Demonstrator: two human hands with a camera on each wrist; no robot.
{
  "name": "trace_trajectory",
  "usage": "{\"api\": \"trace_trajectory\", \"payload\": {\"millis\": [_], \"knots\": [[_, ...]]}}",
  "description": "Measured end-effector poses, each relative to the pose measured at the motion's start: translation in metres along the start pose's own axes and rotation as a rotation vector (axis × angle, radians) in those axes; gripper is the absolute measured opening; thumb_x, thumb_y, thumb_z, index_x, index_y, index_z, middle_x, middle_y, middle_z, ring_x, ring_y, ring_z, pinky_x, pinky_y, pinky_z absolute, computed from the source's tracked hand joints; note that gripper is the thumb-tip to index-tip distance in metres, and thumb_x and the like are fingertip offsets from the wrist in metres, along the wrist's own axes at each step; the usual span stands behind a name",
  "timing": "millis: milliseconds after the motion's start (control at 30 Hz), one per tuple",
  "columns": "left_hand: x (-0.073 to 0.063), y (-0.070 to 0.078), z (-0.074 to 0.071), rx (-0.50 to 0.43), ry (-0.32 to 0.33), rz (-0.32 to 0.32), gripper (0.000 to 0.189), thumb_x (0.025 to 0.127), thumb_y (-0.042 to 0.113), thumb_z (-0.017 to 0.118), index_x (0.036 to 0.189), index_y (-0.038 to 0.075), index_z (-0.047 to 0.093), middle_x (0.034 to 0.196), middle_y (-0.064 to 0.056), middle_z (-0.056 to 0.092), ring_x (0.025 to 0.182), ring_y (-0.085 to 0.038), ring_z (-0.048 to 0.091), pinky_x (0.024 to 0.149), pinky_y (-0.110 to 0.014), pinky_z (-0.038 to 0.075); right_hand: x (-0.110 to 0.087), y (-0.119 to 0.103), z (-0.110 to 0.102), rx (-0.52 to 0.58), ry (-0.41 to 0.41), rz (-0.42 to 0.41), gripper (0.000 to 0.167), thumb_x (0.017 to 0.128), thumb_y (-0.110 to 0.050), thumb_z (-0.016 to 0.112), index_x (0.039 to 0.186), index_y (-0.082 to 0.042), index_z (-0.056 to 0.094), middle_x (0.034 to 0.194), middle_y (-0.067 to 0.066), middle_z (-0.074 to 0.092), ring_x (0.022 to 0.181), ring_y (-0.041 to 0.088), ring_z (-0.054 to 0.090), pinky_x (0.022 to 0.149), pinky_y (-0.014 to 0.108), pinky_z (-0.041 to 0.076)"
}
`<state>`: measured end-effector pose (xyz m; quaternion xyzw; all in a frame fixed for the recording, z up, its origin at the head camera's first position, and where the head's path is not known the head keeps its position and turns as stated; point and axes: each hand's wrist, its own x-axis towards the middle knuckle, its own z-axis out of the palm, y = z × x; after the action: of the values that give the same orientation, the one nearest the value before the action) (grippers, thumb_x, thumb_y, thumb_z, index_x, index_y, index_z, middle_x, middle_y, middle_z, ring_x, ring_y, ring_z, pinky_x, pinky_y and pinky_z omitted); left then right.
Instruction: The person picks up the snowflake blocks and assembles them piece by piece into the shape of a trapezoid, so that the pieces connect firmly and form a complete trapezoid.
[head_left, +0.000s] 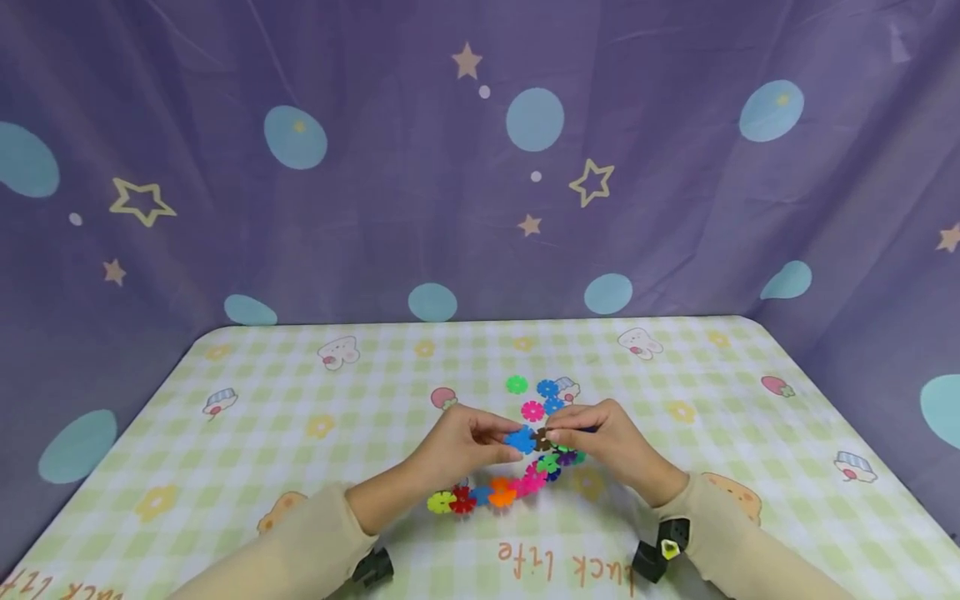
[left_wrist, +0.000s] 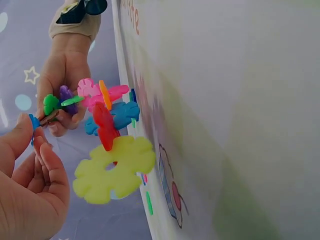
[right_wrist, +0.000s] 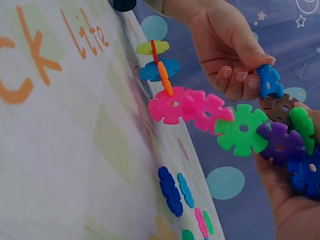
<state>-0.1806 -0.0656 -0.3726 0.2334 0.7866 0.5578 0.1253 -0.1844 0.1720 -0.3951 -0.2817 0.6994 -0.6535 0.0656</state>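
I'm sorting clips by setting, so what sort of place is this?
Probably an indoor tabletop play or filming corner: star-printed purple fabric hangs behind and beside a checked tablecloth, with colourful flower-shaped plastic pieces linked in a chain.

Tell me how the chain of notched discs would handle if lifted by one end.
The chain is probably light, since its discs look thin and plastic. It likely stays fairly stiff, as they slot together at angles. A hard tug might part it, because only short notches appear to join each pair.
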Motion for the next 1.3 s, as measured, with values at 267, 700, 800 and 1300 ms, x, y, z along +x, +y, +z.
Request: {"api": "trace_trajectory", "payload": {"millis": [267,700,800,1300], "knots": [[-0.0019,0.0027,0.0012,0.009,0.009,0.017,0.025,0.080,0.013,0.076,0.103,0.003,0.073,0.083,-0.005,0.071,0.066,-0.014,0.060,0.057,-0.023,0.052,-0.0012,-0.0015,0.0029,0.011,-0.001,0.029,0.019,0.087,-0.004,0.065,0.098,0.011,0.069,0.102,0.023,0.068,0.093,0.020,0.067,0.078,0.033,0.055],[-0.0002,0.0001,-0.0012,-0.045,-0.025,-0.068,0.028,0.080,0.015,0.076,0.106,0.006,0.072,0.084,-0.003,0.067,0.071,-0.015,0.059,0.060,-0.022,0.052,0.0009,-0.0080,0.0017,-0.032,-0.047,0.041,0.016,0.087,-0.004,0.066,0.096,0.009,0.069,0.096,0.005,0.071,0.079,0.017,0.067,0.068,0.030,0.056],[-0.0009,-0.0020,-0.0017,-0.084,-0.039,-0.100,0.031,0.081,0.015,0.075,0.110,0.005,0.070,0.086,-0.003,0.066,0.074,-0.015,0.060,0.064,-0.024,0.053,0.0000,-0.0072,0.0028,-0.048,-0.058,0.045,0.015,0.087,-0.004,0.066,0.098,0.006,0.069,0.097,0.009,0.070,0.081,0.019,0.067,0.069,0.032,0.056],[-0.0023,-0.0004,-0.0057,0.005,-0.030,-0.088,0.029,0.080,0.016,0.076,0.105,0.002,0.072,0.083,-0.004,0.070,0.069,-0.016,0.063,0.059,-0.026,0.052,0.0001,-0.0083,0.0072,-0.125,-0.077,0.042,0.024,0.084,-0.004,0.069,0.106,0.006,0.067,0.100,0.019,0.069,0.087,0.017,0.068,0.074,0.030,0.056]]}}
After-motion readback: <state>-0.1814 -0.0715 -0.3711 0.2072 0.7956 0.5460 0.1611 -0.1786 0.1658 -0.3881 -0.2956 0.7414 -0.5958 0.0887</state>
